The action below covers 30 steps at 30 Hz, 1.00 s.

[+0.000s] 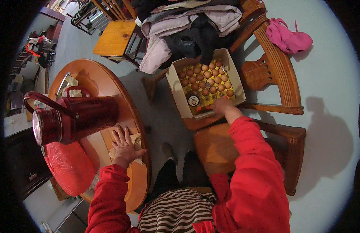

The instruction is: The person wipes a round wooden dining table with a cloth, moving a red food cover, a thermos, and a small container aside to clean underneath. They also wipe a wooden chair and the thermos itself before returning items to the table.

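My left hand [124,150] lies palm down on a tan cloth [137,141], fingers spread, near the edge of the round wooden table [136,186]. Over the near side of a cardboard box [177,97] reaches my right hand [223,105], close to the yellow egg tray [208,100]. Small orange-red bits show by its fingers; whether it grips anything is hidden. Brown eggs [208,74] fill much of the tray, and the cups nearest my right hand show no eggs. A round container with a printed white lid [193,101] sits in the box's near left corner.
On the table stand a dark red vacuum flask [91,112] and a red domed cover [70,169]. The box rests on a wooden chair [287,72]; another chair seat [215,142] is nearer me. Coats [194,23] are heaped behind it. A pink cloth item [290,38] is at upper right.
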Each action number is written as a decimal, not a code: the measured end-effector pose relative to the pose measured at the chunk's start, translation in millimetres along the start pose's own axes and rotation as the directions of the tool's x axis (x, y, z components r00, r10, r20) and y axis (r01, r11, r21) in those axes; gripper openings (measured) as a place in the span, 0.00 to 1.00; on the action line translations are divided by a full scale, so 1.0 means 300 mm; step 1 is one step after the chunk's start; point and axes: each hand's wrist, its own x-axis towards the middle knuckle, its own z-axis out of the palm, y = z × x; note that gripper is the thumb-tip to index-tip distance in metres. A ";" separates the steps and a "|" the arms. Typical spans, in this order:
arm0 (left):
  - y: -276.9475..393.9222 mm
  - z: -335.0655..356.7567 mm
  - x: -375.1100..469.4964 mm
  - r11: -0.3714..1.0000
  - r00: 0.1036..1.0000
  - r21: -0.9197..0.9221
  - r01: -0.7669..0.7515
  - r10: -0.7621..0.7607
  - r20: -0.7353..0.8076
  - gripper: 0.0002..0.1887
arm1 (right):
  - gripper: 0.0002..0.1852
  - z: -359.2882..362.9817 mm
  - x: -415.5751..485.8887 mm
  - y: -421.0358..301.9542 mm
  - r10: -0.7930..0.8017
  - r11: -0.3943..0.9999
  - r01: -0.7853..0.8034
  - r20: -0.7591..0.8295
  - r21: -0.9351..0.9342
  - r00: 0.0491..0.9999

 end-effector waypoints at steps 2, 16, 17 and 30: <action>0.005 -0.015 0.001 1.000 1.000 0.011 -0.009 0.009 -0.008 0.79 | 0.26 0.008 -0.018 -0.027 0.034 0.995 -0.037 0.036 0.096 0.999; 0.017 -0.017 -0.021 1.000 1.000 -0.022 0.008 -0.008 0.029 0.80 | 0.23 0.156 -0.548 0.004 0.249 0.938 0.046 -0.762 0.343 0.598; 0.009 -0.008 -0.025 0.999 1.000 -0.031 -0.006 0.007 0.020 0.80 | 0.22 0.138 -0.584 0.058 0.254 0.947 0.018 -0.785 0.319 0.565; 0.054 -0.090 -0.084 0.999 0.999 0.002 -0.033 0.033 0.026 0.76 | 0.42 -0.320 -0.722 0.507 0.341 0.896 -0.392 -0.888 0.207 0.310</action>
